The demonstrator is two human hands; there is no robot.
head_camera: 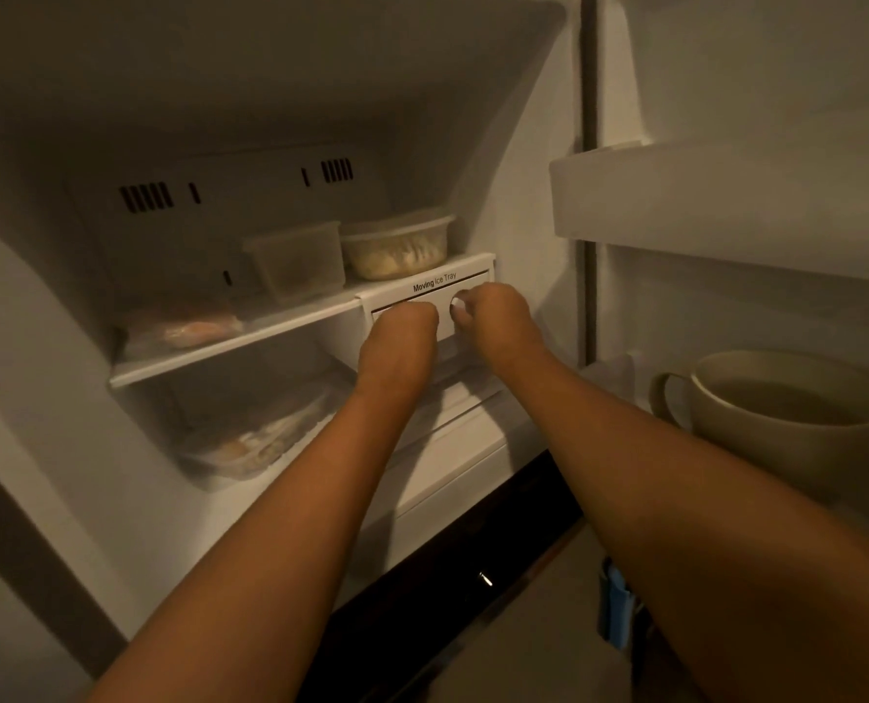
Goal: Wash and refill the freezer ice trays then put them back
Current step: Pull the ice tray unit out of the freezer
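The freezer stands open in front of me. On the right end of its middle shelf sits a white ice tray unit [435,289] labelled "Moving Ice Tray". My left hand [403,329] is curled around the unit's left knob, which it hides. My right hand [493,317] grips the white right knob [457,302] with its fingertips. A clear ice bin [453,370] lies just under the unit, partly hidden by my wrists. The trays inside the unit are hidden.
Two lidded plastic food containers [298,263] [397,246] stand on the shelf [229,342] left of the unit. Wrapped frozen food [250,438] lies below. The open door's upper bin [726,195] juts out at right; a beige mug [782,413] sits in the lower door bin.
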